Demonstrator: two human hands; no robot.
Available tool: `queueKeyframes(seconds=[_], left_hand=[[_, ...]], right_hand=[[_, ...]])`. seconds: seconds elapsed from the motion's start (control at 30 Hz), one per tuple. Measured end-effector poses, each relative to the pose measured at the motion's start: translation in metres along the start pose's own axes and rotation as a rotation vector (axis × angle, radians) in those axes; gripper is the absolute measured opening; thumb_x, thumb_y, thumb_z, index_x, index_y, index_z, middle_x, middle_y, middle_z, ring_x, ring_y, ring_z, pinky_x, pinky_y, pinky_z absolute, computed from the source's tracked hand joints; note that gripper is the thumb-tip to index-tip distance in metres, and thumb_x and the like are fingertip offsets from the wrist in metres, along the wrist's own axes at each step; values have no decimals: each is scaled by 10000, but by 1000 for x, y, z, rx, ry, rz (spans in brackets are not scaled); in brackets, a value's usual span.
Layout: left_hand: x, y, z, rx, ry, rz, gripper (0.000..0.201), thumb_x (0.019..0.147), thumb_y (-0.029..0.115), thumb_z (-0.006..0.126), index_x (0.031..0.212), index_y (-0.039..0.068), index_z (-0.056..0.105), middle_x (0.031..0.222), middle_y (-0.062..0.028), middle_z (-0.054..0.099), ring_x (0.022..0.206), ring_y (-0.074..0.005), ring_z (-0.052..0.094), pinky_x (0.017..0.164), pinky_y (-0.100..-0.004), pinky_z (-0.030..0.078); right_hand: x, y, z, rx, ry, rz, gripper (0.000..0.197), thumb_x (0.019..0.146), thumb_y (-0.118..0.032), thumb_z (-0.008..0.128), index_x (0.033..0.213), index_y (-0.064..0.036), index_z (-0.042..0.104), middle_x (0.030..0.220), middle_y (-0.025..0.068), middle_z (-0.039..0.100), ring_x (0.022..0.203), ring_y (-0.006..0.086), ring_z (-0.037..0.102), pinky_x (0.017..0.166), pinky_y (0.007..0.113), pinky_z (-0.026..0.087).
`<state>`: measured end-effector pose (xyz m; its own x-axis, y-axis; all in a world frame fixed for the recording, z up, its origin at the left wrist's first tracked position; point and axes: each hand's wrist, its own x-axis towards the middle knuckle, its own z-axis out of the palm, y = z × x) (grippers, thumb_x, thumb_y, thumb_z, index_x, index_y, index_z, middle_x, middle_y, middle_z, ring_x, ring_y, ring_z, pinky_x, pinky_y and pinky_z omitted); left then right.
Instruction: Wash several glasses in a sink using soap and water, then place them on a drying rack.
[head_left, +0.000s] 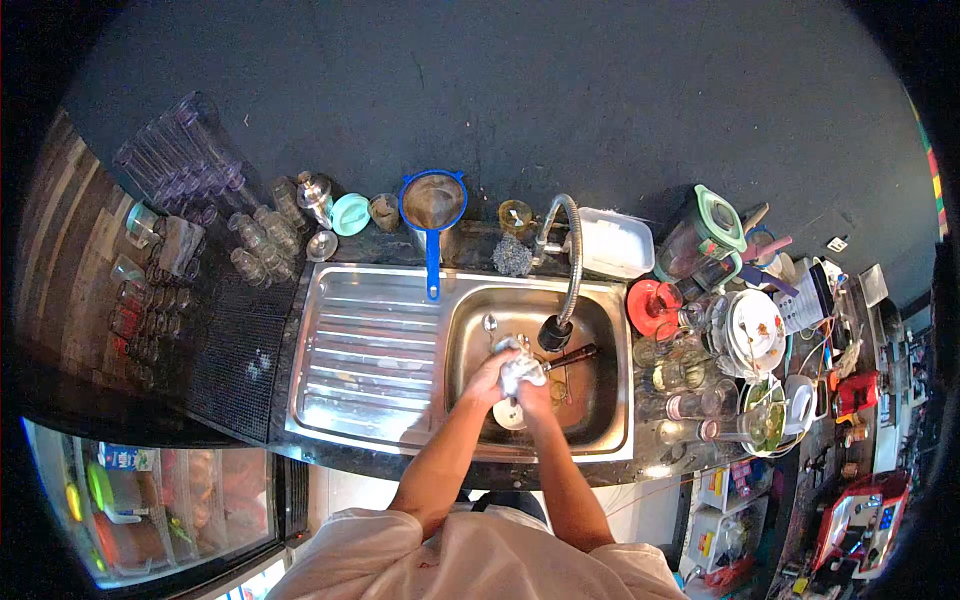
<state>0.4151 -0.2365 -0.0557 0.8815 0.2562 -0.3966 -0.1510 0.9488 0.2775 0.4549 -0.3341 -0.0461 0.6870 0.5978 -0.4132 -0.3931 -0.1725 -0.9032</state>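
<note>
Both my hands are together over the steel sink (470, 420). My left hand (487, 378) and my right hand (534, 394) are closed around a whitish, shiny, foam-covered thing (518, 371), whose kind I cannot make out. Under the hands, partly hidden by them, a small white dish (508, 414) lies in the basin. A spoon (490, 324) rests near the basin's far left corner. Right of my hands lies a dark-handled utensil (574, 357). The black spray head (555, 333) of the tap hangs just beyond my right hand.
The ribbed drainboard (370, 340) is left of the basin. Behind stand a blue-rimmed strainer (433, 203), a scouring pad (512, 257) and a white tub (612, 243). At right crowd glass jars (690, 405), stacked plates (752, 330) and a blender jug (703, 240). Glasses (262, 245) stand far left.
</note>
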Motion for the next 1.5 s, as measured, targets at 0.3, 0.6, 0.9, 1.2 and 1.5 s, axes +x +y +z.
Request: queueKeyframes(seconds=[0.3, 0.6, 0.9, 1.2, 1.5], left_hand=[[-32, 21, 21, -7, 160, -73, 292, 715, 297, 535, 943, 117, 569, 815, -60, 598, 720, -211, 586, 616, -355, 481], [-11, 0, -8, 211, 276, -230, 645, 745, 706, 260, 888, 174, 595, 748, -5, 593, 612, -163, 546, 541, -301, 441], [-9, -32, -5, -40, 275, -12, 500, 826, 491, 348, 974, 69, 572, 903, -76, 618, 800, -224, 599, 741, -363, 489], [-8, -28, -23, 37, 351, -295, 276, 844, 328, 431, 877, 114, 603, 819, -24, 636, 726, -158, 611, 682, -310, 502], [-24, -38, 61, -67, 395, -219, 313, 826, 396, 515, 937, 113, 589, 865, -49, 627, 787, -176, 599, 725, -331, 494]], right_hand=[[-17, -27, -46, 325, 156, -90, 268, 758, -30, 464, 1025, -9, 484, 917, 84, 572, 767, 192, 582, 670, 342, 496], [-12, -38, 3, -145, -124, -370, 198, 635, -28, 609, 821, -28, 539, 782, 51, 536, 758, 129, 513, 712, 250, 422], [-20, -45, -6, 231, 111, -403, 256, 682, -118, 692, 821, -38, 493, 794, 30, 519, 721, 122, 503, 665, 253, 423], [-12, -26, -17, 182, 80, -331, 461, 664, -88, 699, 1078, -9, 515, 958, 58, 574, 850, 122, 535, 764, 266, 438], [-8, -45, -24, -34, 382, -768, 297, 625, -117, 716, 828, -6, 529, 827, 89, 568, 758, 174, 547, 695, 292, 441]])
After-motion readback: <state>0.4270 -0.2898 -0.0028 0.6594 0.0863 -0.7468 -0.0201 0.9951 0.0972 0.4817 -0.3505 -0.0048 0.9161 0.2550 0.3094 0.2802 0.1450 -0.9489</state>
